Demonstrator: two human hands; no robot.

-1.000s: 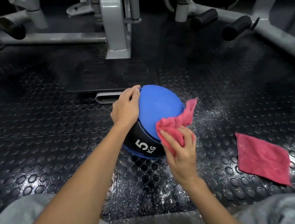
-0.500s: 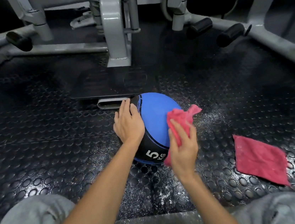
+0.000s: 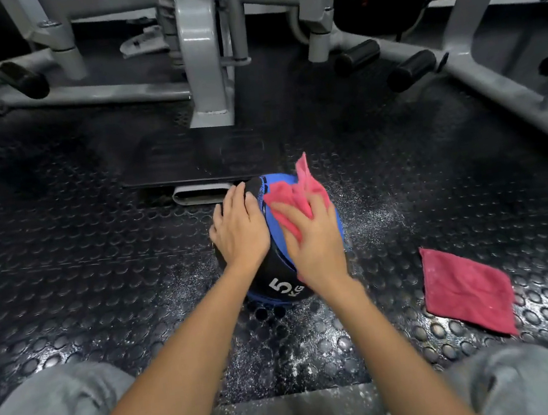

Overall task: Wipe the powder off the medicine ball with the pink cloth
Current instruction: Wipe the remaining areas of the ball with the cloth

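Rests an open-fingered left hand [image 3: 239,232] on the round blue-and-black medicine ball [image 3: 267,278]; presses the crumpled pink cloth [image 3: 293,191] onto it with the straight-fingered right hand [image 3: 319,246].

The medicine ball [image 3: 279,275] reads "5 KG" in white.

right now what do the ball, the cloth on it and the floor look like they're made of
Medicine ball: looks like matte rubber or synthetic skin; blue panels, black printed band, no gloss.
Pink cloth on the ball: soft fuzzy fabric, probably microfibre; it bunches and folds.
Floor: likely black rubber matting; raised round studs, slight sheen.
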